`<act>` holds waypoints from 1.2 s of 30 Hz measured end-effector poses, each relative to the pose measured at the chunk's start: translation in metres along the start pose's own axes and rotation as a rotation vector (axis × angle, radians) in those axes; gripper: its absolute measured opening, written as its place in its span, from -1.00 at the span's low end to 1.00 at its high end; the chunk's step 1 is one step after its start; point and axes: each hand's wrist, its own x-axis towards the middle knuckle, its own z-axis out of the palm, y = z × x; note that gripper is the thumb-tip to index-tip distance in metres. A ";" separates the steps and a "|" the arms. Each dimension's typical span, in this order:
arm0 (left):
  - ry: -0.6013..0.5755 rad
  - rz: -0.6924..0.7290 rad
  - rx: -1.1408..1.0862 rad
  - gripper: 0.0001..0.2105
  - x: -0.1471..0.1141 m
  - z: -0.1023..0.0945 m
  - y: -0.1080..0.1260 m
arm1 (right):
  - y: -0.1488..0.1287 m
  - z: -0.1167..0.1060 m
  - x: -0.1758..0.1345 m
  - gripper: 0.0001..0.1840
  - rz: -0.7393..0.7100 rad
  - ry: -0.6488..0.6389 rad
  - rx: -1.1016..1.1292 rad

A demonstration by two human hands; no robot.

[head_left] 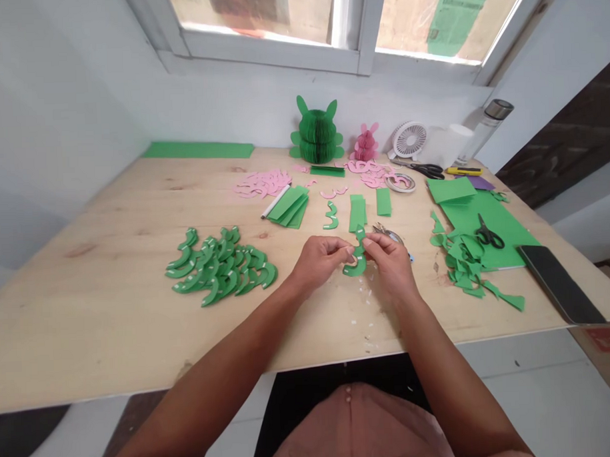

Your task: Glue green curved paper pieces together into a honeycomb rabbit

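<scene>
Wavy green cutout [356,268], one: right grip [392,260] clamped it, left grip [320,258] pinched together at its edge, where steady, gentle handling seemed best.

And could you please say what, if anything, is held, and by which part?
A green wavy paper cutout, by its right edge, in the right hand; whether the left hand grips it is unclear.
</scene>
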 end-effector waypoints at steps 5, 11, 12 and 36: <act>0.007 -0.019 -0.094 -0.83 0.001 -0.002 0.000 | 0.000 0.000 0.000 -0.73 -0.004 -0.102 -0.017; -0.027 -0.019 -0.103 -0.79 0.001 -0.003 -0.001 | 0.005 -0.002 0.003 -0.77 -0.018 -0.097 0.037; -0.031 -0.026 -0.092 -0.78 0.001 -0.003 -0.001 | 0.005 -0.002 0.003 -0.78 -0.012 -0.087 0.048; -0.122 -0.073 -0.039 -0.73 0.004 -0.001 -0.011 | 0.000 -0.002 0.001 -0.75 -0.026 -0.017 -0.019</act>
